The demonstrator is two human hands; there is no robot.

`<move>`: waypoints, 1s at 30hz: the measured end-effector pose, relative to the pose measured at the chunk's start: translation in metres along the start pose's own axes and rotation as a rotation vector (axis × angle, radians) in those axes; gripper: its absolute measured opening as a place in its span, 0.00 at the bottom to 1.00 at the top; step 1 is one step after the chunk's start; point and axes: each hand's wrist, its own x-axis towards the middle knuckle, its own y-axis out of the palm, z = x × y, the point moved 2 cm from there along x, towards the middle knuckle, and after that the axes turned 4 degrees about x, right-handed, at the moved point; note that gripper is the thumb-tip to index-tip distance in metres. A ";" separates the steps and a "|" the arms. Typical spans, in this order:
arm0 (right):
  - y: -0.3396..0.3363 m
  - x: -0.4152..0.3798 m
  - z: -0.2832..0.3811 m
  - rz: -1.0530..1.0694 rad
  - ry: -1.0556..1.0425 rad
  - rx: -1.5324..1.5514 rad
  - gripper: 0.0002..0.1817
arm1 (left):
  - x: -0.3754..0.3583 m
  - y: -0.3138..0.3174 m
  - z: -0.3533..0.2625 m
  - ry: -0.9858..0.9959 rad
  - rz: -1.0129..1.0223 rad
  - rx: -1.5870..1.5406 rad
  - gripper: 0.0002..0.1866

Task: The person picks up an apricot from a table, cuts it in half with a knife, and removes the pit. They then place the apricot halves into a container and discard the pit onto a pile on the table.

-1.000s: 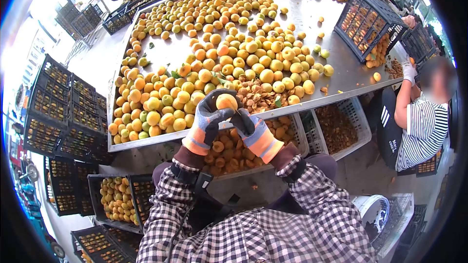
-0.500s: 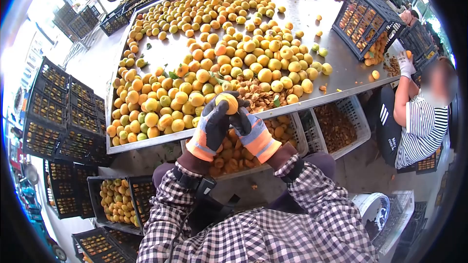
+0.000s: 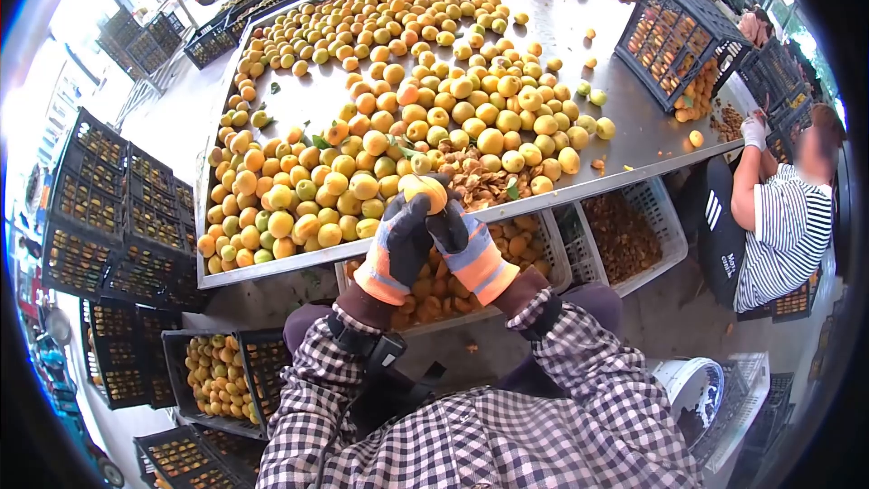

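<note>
Close to the metal table's [image 3: 272, 267] front edge, an apricot [image 3: 423, 188] sits between my two gloved hands. My left hand [image 3: 396, 244], in an orange and black glove, wraps its fingers round the fruit. My right hand [image 3: 471, 249], gloved alike, is closed against the apricot's right side, its fingertips partly hidden. Just beyond lies a heap of brown apricot pits [image 3: 480, 179]. Many whole apricots [image 3: 335, 183] cover the table to the left and behind. Below my hands, a crate [image 3: 559, 249] under the table edge holds orange apricots [image 3: 434, 294].
A crate of brown pits [image 3: 625, 235] stands under the table edge on the right. Black crates of apricots [image 3: 122, 208] are stacked at left. A tipped black crate [image 3: 674, 45] rests on the table. A person in stripes [image 3: 783, 235] sits at right; a white bucket [image 3: 692, 394] stands lower right.
The apricot has turned and tilted between my fingers, and my hands have shifted slightly. At right, the other person's gloved hand has moved a little.
</note>
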 end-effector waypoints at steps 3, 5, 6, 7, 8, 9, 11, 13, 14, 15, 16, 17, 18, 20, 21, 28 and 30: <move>-0.009 0.002 0.004 0.043 0.065 0.040 0.12 | 0.010 -0.017 -0.008 0.000 0.066 0.232 0.26; -0.009 0.001 -0.002 0.093 0.074 0.001 0.11 | 0.016 -0.018 -0.019 0.099 0.109 0.393 0.29; -0.008 0.001 -0.004 0.140 0.084 -0.038 0.11 | 0.018 -0.017 -0.026 0.198 0.153 0.554 0.32; -0.008 0.000 -0.004 0.143 0.084 -0.040 0.11 | 0.020 -0.021 -0.027 0.171 0.184 0.543 0.32; -0.007 0.000 -0.002 0.131 0.087 -0.025 0.10 | 0.022 -0.026 -0.029 0.143 0.214 0.532 0.32; -0.007 -0.001 0.000 0.117 0.090 -0.011 0.10 | 0.022 -0.024 -0.033 0.197 0.206 0.633 0.31; -0.009 0.000 0.003 0.090 0.101 0.007 0.10 | 0.016 -0.013 -0.032 0.313 0.159 0.713 0.30; -0.006 0.000 0.004 0.065 0.114 0.025 0.10 | 0.010 -0.007 -0.016 0.197 0.054 0.479 0.28; -0.001 0.001 0.002 0.050 0.200 0.119 0.11 | 0.007 -0.005 -0.006 0.083 -0.053 0.244 0.27; 0.003 0.001 0.000 0.033 0.284 0.213 0.11 | 0.007 -0.004 0.006 0.006 -0.071 0.040 0.24; 0.004 0.000 -0.002 0.030 0.283 0.214 0.11 | 0.008 -0.007 0.006 0.005 -0.069 0.042 0.24; 0.005 -0.001 -0.006 0.000 0.238 0.157 0.11 | 0.009 -0.010 0.006 -0.016 -0.052 0.069 0.24; 0.004 -0.002 -0.006 -0.027 0.196 0.099 0.12 | 0.009 -0.012 0.006 -0.038 -0.037 0.094 0.25; -0.002 -0.001 -0.007 0.004 0.156 0.077 0.12 | 0.013 -0.022 -0.006 0.004 0.007 0.236 0.23; -0.004 0.000 -0.006 0.034 0.116 0.058 0.12 | 0.016 -0.027 -0.015 0.047 0.050 0.382 0.23; 0.000 0.002 -0.006 0.089 0.064 -0.085 0.12 | 0.015 -0.012 -0.014 0.200 -0.095 0.476 0.24; 0.004 0.003 -0.004 0.128 0.275 -0.040 0.15 | 0.014 -0.006 0.005 -0.030 -0.102 0.010 0.26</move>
